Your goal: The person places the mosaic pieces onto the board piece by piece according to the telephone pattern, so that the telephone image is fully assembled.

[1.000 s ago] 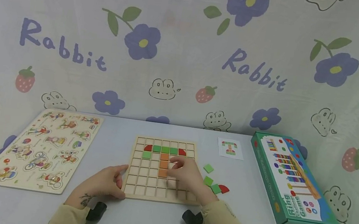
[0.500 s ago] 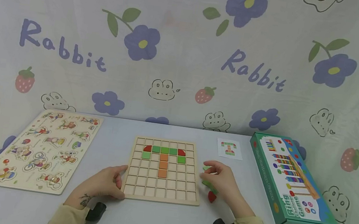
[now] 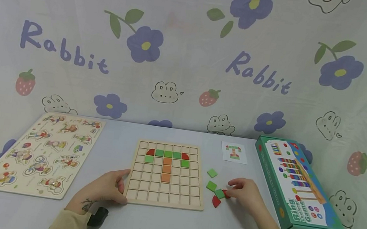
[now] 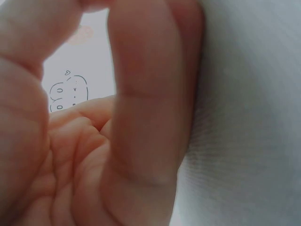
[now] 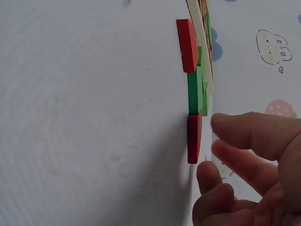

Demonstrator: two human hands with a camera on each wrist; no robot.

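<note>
A wooden grid board [image 3: 149, 194] lies mid-table, with red quarter-round, green and orange square tiles in its upper cells forming a T-like shape. My left hand [image 3: 109, 186] rests against the board's left edge, thumb near the lower corner; the left wrist view shows mostly its bent fingers [image 4: 146, 117]. Right of the board lie green square tiles [image 3: 211, 186] and a red quarter-round tile [image 3: 216, 201]. My right hand [image 3: 247, 194] hovers at a second red tile [image 5: 193, 139], partly hidden in the head view. In the right wrist view its fingers are apart, holding nothing.
A small pattern card [image 3: 235, 152] lies behind the loose tiles. On the right is a green toy box [image 3: 299, 187]; on the left, a wooden picture puzzle board [image 3: 40, 153]. A printed cloth [image 3: 183, 60] hangs behind the table.
A green tile now sits in the right cell under the red corner. My right hand has moved right, off the board to the loose tiles; a red tile there shifted. My left hand stayed.
</note>
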